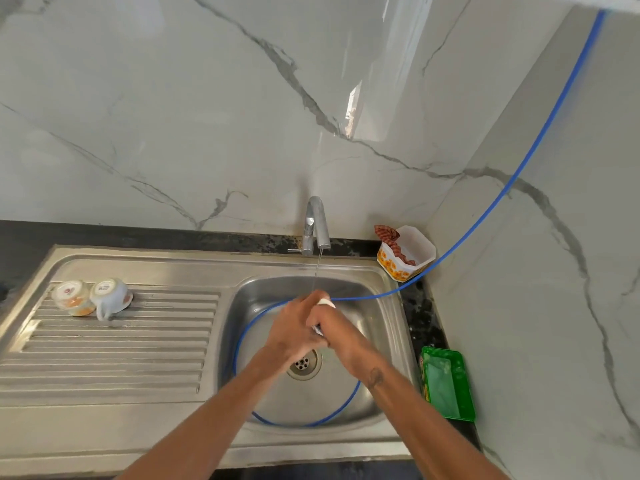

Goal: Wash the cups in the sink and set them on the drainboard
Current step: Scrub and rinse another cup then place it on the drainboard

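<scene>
1. Two white patterned ceramic cups (91, 296) lie upended on the ribbed steel drainboard (114, 344).
2. Your left hand (292, 329) and right hand (332, 332) clasp a third white cup (325, 302) under the tap's stream (317, 271) (mostly hidden): rinsing. Next, carry it left.

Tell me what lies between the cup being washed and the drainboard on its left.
Nothing visible blocks the way. Both hands, left and right, hold the cup under the tap's stream over the basin. The ribbed drainboard toward the basin is bare; two washed cups sit at its far left corner. The blue hose only hugs the basin wall.
</scene>
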Available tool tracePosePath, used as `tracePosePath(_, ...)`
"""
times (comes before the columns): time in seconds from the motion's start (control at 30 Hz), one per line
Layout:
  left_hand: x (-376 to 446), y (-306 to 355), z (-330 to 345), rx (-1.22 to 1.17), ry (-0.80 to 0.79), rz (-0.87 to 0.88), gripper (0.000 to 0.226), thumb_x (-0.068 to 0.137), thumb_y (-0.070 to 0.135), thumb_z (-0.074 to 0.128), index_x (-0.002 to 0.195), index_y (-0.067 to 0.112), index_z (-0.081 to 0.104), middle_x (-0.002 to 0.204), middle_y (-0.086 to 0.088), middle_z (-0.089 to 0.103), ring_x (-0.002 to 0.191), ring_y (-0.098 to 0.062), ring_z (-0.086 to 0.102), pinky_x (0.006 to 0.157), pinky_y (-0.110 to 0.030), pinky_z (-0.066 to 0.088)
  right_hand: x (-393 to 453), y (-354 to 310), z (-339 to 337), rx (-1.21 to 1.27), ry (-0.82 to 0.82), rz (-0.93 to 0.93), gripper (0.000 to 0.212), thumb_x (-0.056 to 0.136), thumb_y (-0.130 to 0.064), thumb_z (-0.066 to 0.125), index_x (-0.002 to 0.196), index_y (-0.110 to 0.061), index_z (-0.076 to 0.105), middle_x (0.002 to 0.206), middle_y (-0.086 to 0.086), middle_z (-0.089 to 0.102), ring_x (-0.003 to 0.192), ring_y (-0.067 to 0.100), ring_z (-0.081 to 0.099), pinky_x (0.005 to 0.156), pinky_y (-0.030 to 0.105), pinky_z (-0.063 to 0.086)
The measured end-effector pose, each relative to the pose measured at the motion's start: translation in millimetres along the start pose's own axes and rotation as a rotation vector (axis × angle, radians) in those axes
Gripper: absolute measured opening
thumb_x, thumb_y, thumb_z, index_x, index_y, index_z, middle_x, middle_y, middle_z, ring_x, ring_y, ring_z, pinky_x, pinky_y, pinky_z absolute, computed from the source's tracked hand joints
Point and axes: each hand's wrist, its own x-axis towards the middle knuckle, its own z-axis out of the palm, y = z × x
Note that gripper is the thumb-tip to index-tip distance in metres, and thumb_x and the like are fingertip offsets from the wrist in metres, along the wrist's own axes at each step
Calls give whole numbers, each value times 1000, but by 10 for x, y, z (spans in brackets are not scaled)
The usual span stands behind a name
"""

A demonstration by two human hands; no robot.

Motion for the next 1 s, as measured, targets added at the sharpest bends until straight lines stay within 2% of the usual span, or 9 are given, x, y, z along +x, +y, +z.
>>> tracePosePath(0.17,245,40,-690,202,-511,99,64,60,33,95,114,41,63,105,18,71,93,-2,67,80,-21,55,-56,402,-179,-1004,-142,-446,38,92,-28,54,128,-21,48,120,5,65,99,28,65,85,48,58)
tracePosePath(0.3,293,-9,-852,-167,-698,-68,72,66,33,99,124,40,58,118,7,71,106,-12,70,90,-33,61,21,403,-377,-905,-92,-613,31,100,-14,55,128,-26,51,123,2,69,104,23,66,88,45,57)
tracePosePath(0.47,14,75,-361,-907,-116,-341,52,86,52,75,123,18,62,97,-11,73,78,-18,70,58,-29,55,-7,282,-206,-170,175,-470,28,96,-1,64,118,-20,67,98,-10,74,92,0,71,78,17,55)
tracePosePath(0.6,-48,210,9,-881,324,-379,38,100,55,62,103,16,65,77,-6,73,65,-20,71,52,-36,54,-28,241,37,109,168,-311,39,86,8,60,111,-21,69,94,5,74,84,13,70,76,34,63)
tracePosePath(0.67,40,195,-132,-891,255,-551,43,105,49,55,93,9,64,61,-6,65,45,-21,59,40,-28,41,-58,353,31,-87,101,-399,41,87,0,57,121,-24,62,106,4,71,92,19,68,87,46,61)
tracePosePath(0.73,116,195,-316,-840,43,-725,43,103,48,54,89,9,65,52,-5,57,34,-16,45,36,-19,27,-53,520,-131,-597,33,-557,53,90,-13,54,142,-24,49,135,3,62,120,23,61,104,54,50)
tracePosePath(0.8,145,220,-452,-761,-196,-839,46,100,52,56,80,11,64,50,-4,54,33,-12,38,35,-17,20,63,670,-378,-1279,59,-829,76,91,-24,55,161,-17,25,167,6,34,155,22,30,122,67,23)
tracePosePath(0.87,166,244,-511,-719,-370,-865,52,99,53,55,68,12,64,52,-6,59,34,-8,32,32,-16,17,162,693,-601,-1668,65,-976,93,89,-20,64,166,-14,11,173,6,17,162,20,10,118,78,4)
tracePosePath(1.0,268,287,-507,-630,-348,-786,49,101,54,53,85,10,68,59,-7,61,38,-10,34,34,-18,20,149,697,-468,-1475,51,-834,97,92,-8,58,165,-17,-5,175,6,1,161,19,-7,124,67,-2)
